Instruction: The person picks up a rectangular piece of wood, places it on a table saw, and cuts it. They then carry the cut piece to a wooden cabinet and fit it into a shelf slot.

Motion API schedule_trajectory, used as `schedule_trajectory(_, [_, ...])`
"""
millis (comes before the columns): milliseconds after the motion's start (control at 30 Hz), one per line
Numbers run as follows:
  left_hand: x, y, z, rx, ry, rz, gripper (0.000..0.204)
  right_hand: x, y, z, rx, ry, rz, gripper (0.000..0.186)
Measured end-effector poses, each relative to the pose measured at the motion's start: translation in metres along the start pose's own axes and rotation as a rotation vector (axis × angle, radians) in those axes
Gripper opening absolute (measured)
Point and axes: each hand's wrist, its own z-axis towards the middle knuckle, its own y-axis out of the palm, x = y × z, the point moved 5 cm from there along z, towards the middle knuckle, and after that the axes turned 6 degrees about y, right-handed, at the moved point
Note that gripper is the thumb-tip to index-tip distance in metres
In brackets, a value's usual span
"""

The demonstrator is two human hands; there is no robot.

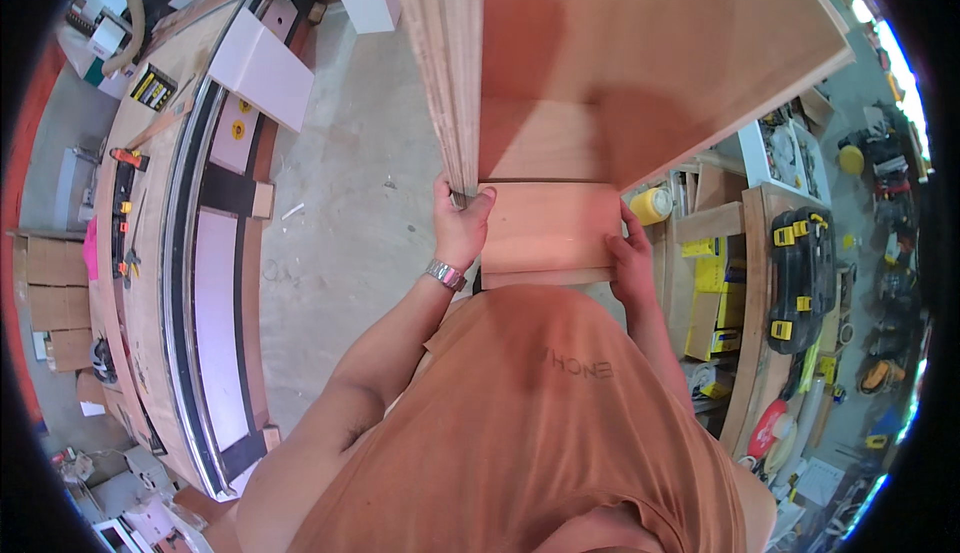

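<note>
A tall plywood box (pixel 720 48) stands in front of me, its left side seen nearly edge-on. At its near end, close to my torso, lies a small light plywood board (pixel 550 223), with a thin dark gap between it and the box floor. My left hand (pixel 463 223), with a metal watch on the wrist, is closed round the near lower corner of the box's left side panel (pixel 455 83); its thumb lies by the board's left corner. My right hand (pixel 630 253) grips the board's right edge, thumb on top and some fingers hidden.
On the left runs a long workbench (pixel 150 183) with an orange-and-black tool (pixel 130 158) and a white panel (pixel 262 68). A wooden shelf unit at the right holds a yellow roll (pixel 652 205) and a black tool case (pixel 800 278). Grey concrete floor (pixel 340 153) lies between.
</note>
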Motion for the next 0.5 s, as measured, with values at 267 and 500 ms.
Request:
schedule_trajectory(267, [-0.021,-0.002,0.006,-0.094,-0.039,-0.143,0.083,-0.006,0.003,0.009,-0.029,-0.039,0.033,0.062])
schedule_trajectory(500, [-0.03,0.002,0.004,-0.09,-0.108,-0.275,0.077,-0.008,0.0,0.006,-0.013,0.003,-0.007,0.064])
